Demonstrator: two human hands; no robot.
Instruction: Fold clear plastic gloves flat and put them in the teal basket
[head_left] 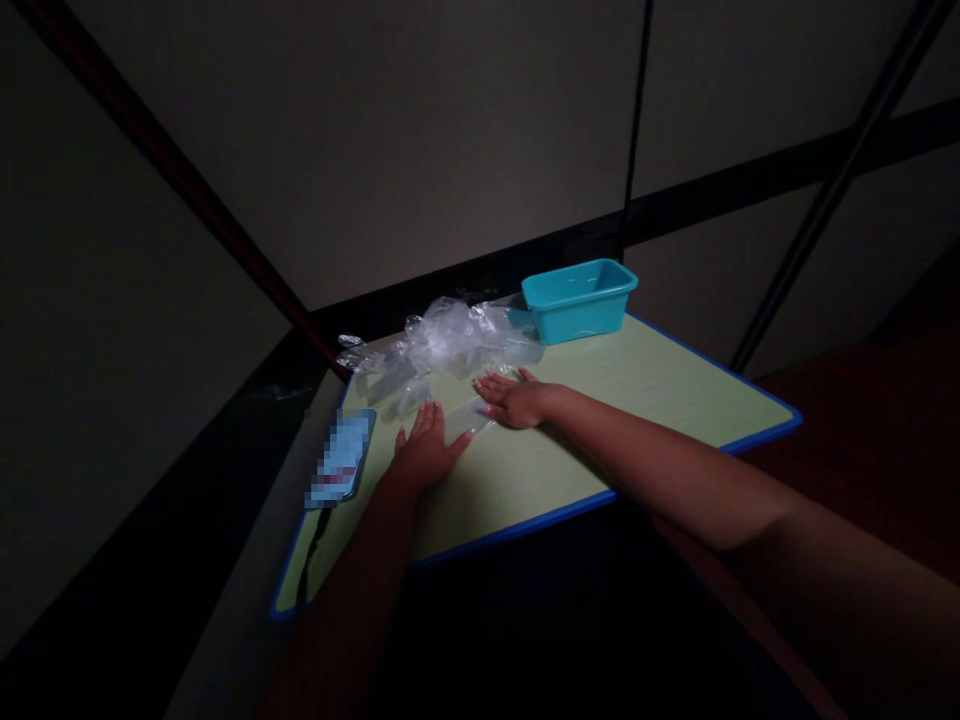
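Observation:
My left hand [424,452] lies flat, palm down, on the pale green table [637,400], its fingers together and its thumb touching a clear plastic piece [466,418]. My right hand [516,399] also rests palm down, pressing on the other end of that same clear piece. Just beyond both hands sits a heap of crumpled clear plastic gloves [442,345]. In the dim light I cannot see whether either hand grips the piece or only presses on it.
A teal plastic tub [579,298] stands at the table's far edge, right of the heap. A phone [341,458] with a dark cable lies at the table's left edge. The table has a blue rim. Dark walls and poles surround it.

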